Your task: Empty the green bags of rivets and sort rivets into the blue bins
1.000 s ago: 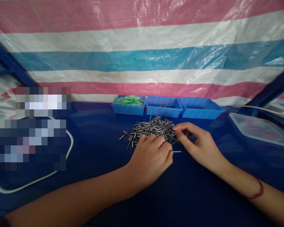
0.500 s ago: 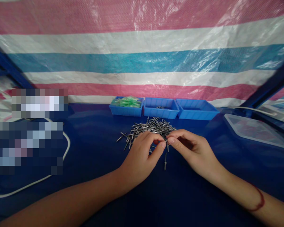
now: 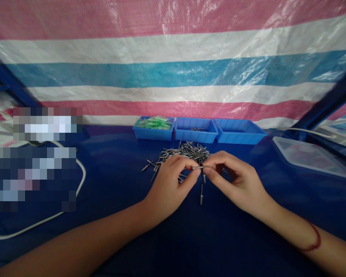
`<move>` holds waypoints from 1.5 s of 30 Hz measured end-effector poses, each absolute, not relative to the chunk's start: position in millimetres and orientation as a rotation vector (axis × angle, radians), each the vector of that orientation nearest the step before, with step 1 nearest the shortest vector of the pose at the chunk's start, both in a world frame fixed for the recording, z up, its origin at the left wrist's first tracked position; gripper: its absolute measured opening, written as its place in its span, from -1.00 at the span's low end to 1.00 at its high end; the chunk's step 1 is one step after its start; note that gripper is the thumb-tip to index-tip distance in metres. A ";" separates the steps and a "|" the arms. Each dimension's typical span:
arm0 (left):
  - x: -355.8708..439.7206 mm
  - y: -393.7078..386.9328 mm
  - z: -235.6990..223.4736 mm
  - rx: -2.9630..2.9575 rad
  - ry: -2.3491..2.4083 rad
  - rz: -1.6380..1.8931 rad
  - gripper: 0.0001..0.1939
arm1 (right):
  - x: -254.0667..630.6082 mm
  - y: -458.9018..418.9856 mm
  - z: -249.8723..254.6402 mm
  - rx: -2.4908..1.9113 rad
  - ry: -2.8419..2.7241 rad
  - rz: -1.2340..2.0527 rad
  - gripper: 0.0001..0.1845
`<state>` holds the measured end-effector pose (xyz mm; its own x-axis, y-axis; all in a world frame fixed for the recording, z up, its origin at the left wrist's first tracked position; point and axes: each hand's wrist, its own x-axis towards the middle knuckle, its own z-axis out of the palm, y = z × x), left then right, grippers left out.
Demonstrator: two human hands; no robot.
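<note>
Between the fingertips of both hands lies a thin metal rivet [image 3: 201, 167], level and crosswise. My left hand [image 3: 173, 181] pinches its left end between thumb and forefinger. At the other end, my right hand [image 3: 233, 179] closes thumb and forefinger on it. Just behind the hands, a heap of metal rivets [image 3: 187, 151] spreads over the blue table [image 3: 173, 246], partly hidden by my left hand. One loose rivet [image 3: 201, 194] lies by itself on the near side of the pinch.
Three blue bins stand in a row at the back: the left bin [image 3: 152, 134] holds green packets, the middle bin [image 3: 195, 135] a few rivets, and the right bin [image 3: 239, 137] shows a bare inside. A clear plastic lid [image 3: 311, 157] lies right. A white cable [image 3: 82, 173] curves left.
The rivet between my fingertips now shows along its length, where before it was mostly hidden. My right hand has shifted slightly; the heap looks the same.
</note>
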<state>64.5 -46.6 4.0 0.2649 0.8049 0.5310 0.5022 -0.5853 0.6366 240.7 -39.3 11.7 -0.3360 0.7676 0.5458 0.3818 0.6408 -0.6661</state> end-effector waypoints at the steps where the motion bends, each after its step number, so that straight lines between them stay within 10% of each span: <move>1: 63.2 -45.6 5.2 2.211 1.195 1.254 -0.96 | 241.1 -38.4 14.1 -0.890 -1.984 0.495 -0.97; 14: 21.7 -10.1 15.0 2.453 1.396 1.153 -0.81 | 242.2 71.3 28.2 -1.213 -2.059 -0.308 -0.77; 45: 28.2 -11.1 -3.7 2.702 1.257 0.953 -0.80 | 231.4 -11.4 -0.8 -0.915 -2.457 -0.240 -0.83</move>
